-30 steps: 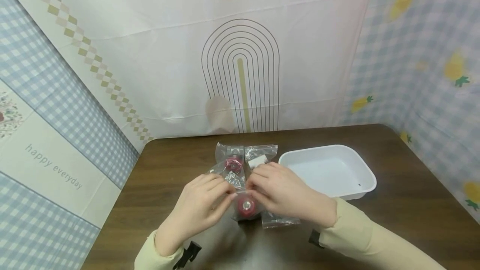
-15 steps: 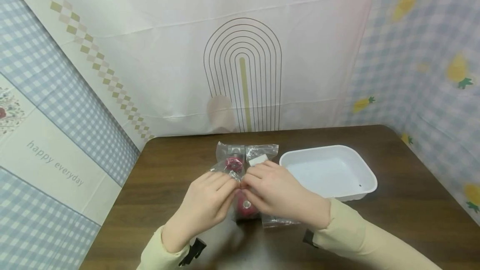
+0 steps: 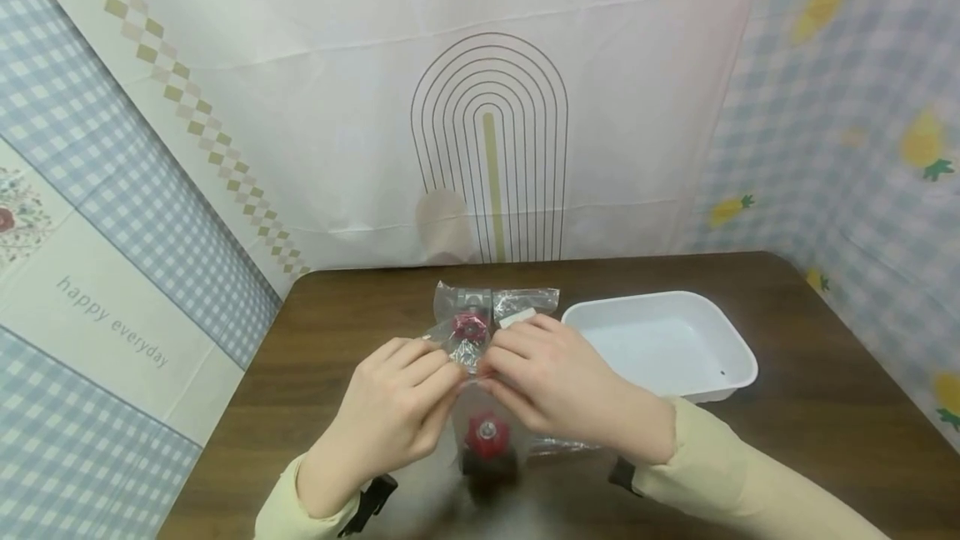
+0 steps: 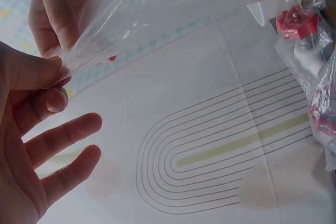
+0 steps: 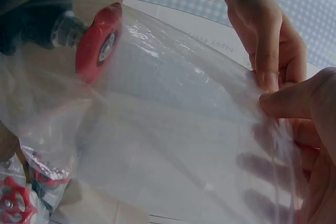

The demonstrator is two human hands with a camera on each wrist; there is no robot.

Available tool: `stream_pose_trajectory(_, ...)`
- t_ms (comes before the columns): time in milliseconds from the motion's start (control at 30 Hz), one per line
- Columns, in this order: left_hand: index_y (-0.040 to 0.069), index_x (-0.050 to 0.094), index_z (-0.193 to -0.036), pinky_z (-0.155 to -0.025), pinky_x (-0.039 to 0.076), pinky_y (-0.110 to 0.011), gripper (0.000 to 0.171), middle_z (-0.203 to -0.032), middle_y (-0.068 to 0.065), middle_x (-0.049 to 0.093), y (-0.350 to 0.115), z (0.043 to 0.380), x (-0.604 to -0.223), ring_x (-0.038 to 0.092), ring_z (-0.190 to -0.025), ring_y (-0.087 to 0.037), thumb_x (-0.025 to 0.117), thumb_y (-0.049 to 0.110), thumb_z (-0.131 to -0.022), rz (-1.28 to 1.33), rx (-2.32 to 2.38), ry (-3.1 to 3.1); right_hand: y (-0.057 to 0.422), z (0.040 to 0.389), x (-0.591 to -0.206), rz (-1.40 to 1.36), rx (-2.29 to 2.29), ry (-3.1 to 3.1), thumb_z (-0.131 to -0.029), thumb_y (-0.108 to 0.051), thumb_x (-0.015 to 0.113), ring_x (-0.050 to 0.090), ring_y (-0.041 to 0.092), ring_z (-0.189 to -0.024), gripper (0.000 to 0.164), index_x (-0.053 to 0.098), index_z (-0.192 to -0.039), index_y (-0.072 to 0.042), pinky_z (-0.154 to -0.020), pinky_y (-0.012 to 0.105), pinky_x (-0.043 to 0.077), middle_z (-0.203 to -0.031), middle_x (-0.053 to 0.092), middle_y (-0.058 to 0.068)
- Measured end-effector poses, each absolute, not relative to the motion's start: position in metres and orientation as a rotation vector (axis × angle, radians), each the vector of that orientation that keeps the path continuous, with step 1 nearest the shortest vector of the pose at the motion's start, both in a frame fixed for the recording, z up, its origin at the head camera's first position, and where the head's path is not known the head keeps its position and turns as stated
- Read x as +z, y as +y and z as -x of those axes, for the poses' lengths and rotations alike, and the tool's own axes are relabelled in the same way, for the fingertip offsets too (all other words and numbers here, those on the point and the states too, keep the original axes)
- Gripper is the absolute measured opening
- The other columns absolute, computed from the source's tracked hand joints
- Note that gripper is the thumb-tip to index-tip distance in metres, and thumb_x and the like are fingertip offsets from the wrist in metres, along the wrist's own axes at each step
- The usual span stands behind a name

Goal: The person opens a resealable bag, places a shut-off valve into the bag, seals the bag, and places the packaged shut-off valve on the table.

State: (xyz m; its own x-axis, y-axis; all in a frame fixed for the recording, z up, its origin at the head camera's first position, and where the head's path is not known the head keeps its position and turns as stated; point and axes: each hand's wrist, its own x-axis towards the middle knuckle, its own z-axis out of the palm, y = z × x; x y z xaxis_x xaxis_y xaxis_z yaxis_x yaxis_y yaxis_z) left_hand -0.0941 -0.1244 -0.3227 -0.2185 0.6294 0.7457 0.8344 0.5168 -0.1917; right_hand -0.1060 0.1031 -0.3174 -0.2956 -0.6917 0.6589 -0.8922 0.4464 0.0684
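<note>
A clear plastic bag (image 5: 168,129) hangs upright from both hands. Inside it, near the bottom, sits a valve with a red handwheel (image 3: 487,435) and a dark body (image 5: 37,19). My left hand (image 3: 401,402) pinches the bag's top edge between thumb and index finger; its other fingers extend in the left wrist view. Close beside it, my right hand (image 3: 551,377) pinches the same edge, its thumb on the near side and its fingers showing through the plastic in the right wrist view. Whether the bag's mouth is sealed, I cannot tell.
Behind the hands lies another bagged valve with a red handwheel (image 3: 470,326). A clear bag with a white part (image 3: 517,317) is beside it, partly hidden by the right hand. To the right stands a white plastic tray (image 3: 738,348) on the brown table (image 3: 337,315).
The hands first came together, then the bag rose higher and the handwheel turned to face the head camera. Both hands still pinch the bag's top edge.
</note>
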Motion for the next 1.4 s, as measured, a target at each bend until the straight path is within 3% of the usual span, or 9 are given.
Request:
stream_pose_trajectory(1100, 0.013, 0.066, -0.084, -0.070, 0.053, -0.036, 0.024, -0.075, 0.004, 0.061, -0.144, 0.094, -0.321, 0.063, -0.076, -0.021, 0.051, 0.019, -0.102, 1.142, -0.313, -1.937, 0.154, 0.112, -0.317, -1.264, 0.486, -2.176, -0.098, -0.032, 0.064, 0.058, 0.010, -0.080, 0.014, 0.066, -0.089, -0.021, -0.081, 0.034, 0.051, -0.086, 0.059, -0.013)
stream_pose_trajectory(1400, 0.012, 0.064, -0.082, -0.070, 0.053, -0.037, 0.025, -0.074, 0.004, 0.060, -0.144, 0.094, -0.319, 0.062, -0.075, -0.021, 0.052, 0.020, -0.102, 1.144, -0.300, -1.942, 0.164, 0.109, -0.319, -1.221, 0.494, -2.185, -0.101, -0.039, 0.060, 0.061, 0.011, -0.083, 0.024, 0.064, -0.085, -0.021, -0.089, 0.038, 0.051, -0.084, 0.058, -0.013)
